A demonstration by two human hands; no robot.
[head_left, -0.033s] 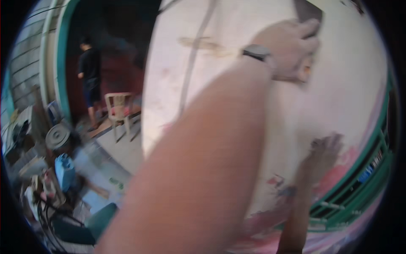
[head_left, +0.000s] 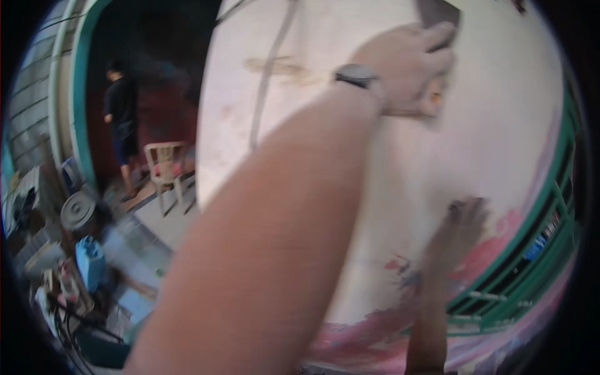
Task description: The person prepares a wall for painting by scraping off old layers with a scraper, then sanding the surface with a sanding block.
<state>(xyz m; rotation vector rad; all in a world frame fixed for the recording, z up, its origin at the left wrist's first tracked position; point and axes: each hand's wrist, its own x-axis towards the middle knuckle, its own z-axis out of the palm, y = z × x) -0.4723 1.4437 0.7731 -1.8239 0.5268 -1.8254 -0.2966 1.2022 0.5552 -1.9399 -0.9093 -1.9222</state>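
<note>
Dark grey and flat, one straight-edged piece (head_left: 439, 12) juts up past the fingers of our left hand (head_left: 406, 69), set against the pale, pink-stained wall (head_left: 500, 119) high in our view. Its top runs out at the upper rim and our fingers cover its lower end, so we cannot tell its full shape. Those fingers are bent closed on it, yet the thumb is hard to make out; a small orange spot (head_left: 436, 97) shows among the lower fingers, and we cannot tell what it is. Blur softens our right hand (head_left: 462, 228), lower on the same wall, fingers loosely extended and nothing seen in them; whether they touch the surface we cannot say.

We count two hands, one dark wristwatch (head_left: 357, 75) on our left wrist, one co-worker in dark clothes (head_left: 124, 112), one cream plastic chair (head_left: 165, 156), one round grey lid (head_left: 79, 210), one light-blue plastic container (head_left: 90, 261) and one green metal grille (head_left: 539, 281). The piece looks dull and even in tone, with an angular outline.
</note>
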